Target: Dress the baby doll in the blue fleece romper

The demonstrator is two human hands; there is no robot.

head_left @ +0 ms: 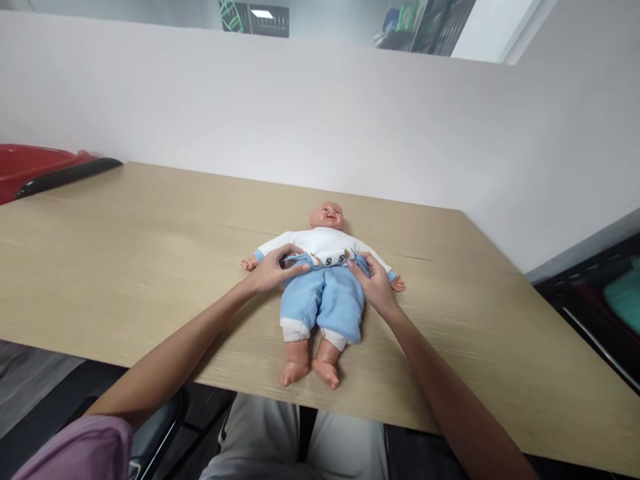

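A baby doll (pixel 330 217) lies on its back on the wooden table, head toward the wall and bare feet toward me. It wears a white top (pixel 323 239) with blue cuffs and a printed pattern at the belly, plus fluffy light-blue pants (pixel 303 300) with white cuffs. At the left side of the waist, my left hand (pixel 274 270) pinches the blue waistband between thumb and fingers. My right hand (pixel 374 280) grips the same waistband at the right side. Between the hands the band stretches across the doll's belly, below the print.
The wooden table (pixel 150 267) meets a white wall (pixel 300 113) with a window above. A red plastic object (pixel 40 163) is at the far left. Dark furniture with a teal item (pixel 623 293) stands at the right. My lap is below the table's front edge.
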